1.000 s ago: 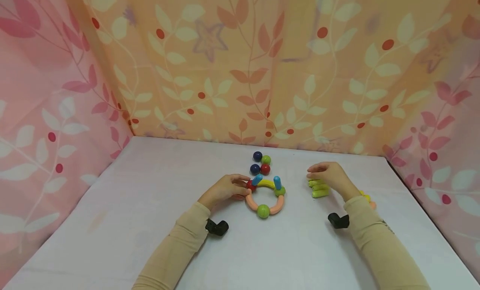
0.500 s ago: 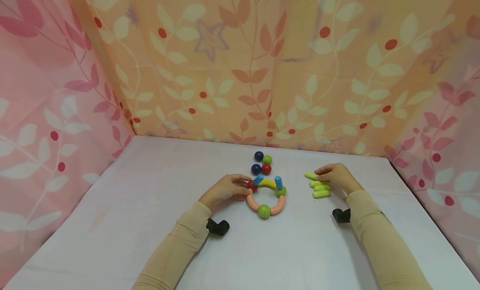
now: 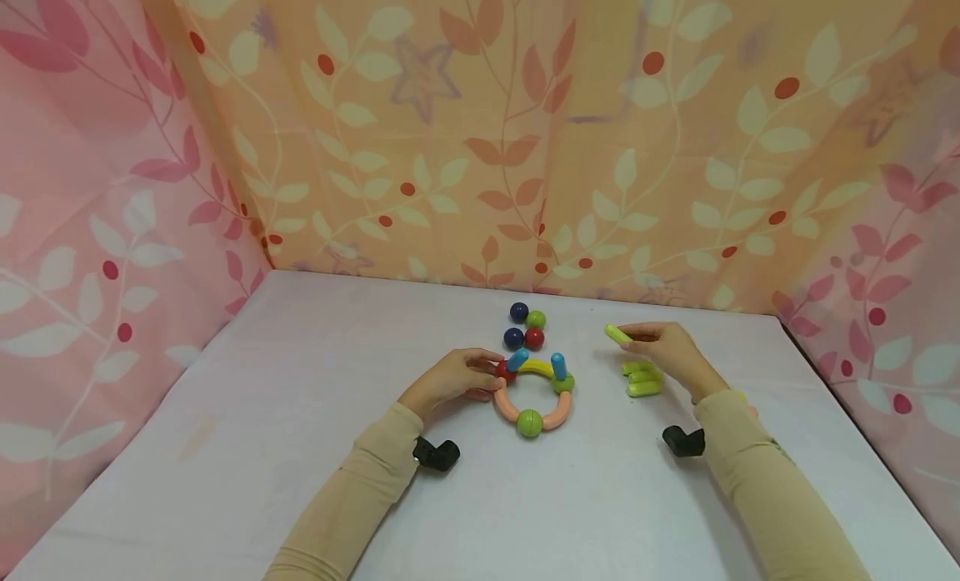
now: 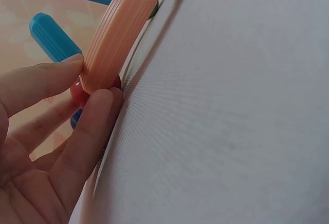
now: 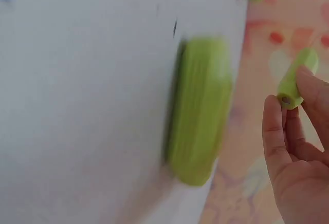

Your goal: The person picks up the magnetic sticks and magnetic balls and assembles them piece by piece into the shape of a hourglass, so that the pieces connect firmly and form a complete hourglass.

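Observation:
A toy ring [image 3: 531,398] of orange and yellow curved rods joined by red and green balls lies at the table's middle, with two blue rods [image 3: 558,365] standing up from it. My left hand [image 3: 452,379] pinches the ring's red ball [image 4: 80,93] and the orange rod [image 4: 115,34] beside it. My right hand [image 3: 670,351] pinches a yellow-green rod [image 3: 618,334] lifted above the table, also seen in the right wrist view as a yellow-green rod [image 5: 296,79]. Under that hand lie more yellow-green rods [image 3: 643,379], blurred in the right wrist view [image 5: 200,111].
Several loose balls [image 3: 524,327], blue, green and red, sit just behind the ring. The white table [image 3: 300,448] is closed in by floral curtains [image 3: 480,131] on three sides. An orange and yellow piece [image 3: 750,408] peeks out behind my right forearm.
My right hand has pinched one yellow-green rod from the pile and lifted it up and to the left. My left hand has stayed on the ring.

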A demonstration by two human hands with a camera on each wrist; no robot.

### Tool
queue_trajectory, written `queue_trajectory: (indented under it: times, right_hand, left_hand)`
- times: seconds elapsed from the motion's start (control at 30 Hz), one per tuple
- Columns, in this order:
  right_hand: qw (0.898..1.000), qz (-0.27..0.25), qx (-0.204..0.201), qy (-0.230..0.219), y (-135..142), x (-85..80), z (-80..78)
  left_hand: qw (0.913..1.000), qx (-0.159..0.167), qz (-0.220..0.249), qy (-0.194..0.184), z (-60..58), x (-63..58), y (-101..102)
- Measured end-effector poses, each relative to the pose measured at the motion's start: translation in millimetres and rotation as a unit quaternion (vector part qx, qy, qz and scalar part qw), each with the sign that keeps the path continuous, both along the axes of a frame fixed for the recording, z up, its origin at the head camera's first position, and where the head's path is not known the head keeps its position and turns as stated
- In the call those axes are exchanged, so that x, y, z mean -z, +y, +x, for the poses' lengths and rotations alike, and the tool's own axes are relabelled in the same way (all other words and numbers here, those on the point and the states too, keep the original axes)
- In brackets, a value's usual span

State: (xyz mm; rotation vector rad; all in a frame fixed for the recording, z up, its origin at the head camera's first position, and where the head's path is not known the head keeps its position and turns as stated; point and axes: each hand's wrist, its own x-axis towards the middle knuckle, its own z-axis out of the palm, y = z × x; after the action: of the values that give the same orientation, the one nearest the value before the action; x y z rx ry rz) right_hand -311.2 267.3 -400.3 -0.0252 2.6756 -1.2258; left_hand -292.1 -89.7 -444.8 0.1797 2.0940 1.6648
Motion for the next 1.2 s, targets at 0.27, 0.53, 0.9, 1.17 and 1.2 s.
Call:
queue_trajectory:
  times: [0.27, 0.53, 0.9, 1.17, 1.2]
  right_hand:
    - [0.994, -0.102, -0.042, 0.006, -46.3, 0.5, 54.6]
    - [0.981, -0.179, -0.074, -0.02, -94.6, 9.1, 81.3]
    - [0.979, -0.191, -0.062, -0.02, -117.4, 14.4, 83.4]
    - [0.982, -0.181, -0.053, -0.025, -124.9, 16.0, 83.4]
    - [0.983, -0.175, -0.054, -0.023, -125.5, 15.5, 83.9]
  left_hand:
    - [0.9999, 0.001, 0.008, 0.005, -2.3, 3.2, -0.5]
    - [1.0, -0.003, 0.003, 0.005, -2.0, 2.3, -0.5]
    - [1.0, -0.005, 0.003, 0.001, -0.2, 1.6, 1.0]
    - [1.0, -0.005, 0.005, -0.004, 1.9, -0.7, -0.2]
    - [1.0, -0.006, 0.005, -0.005, 1.9, -0.9, -0.3]
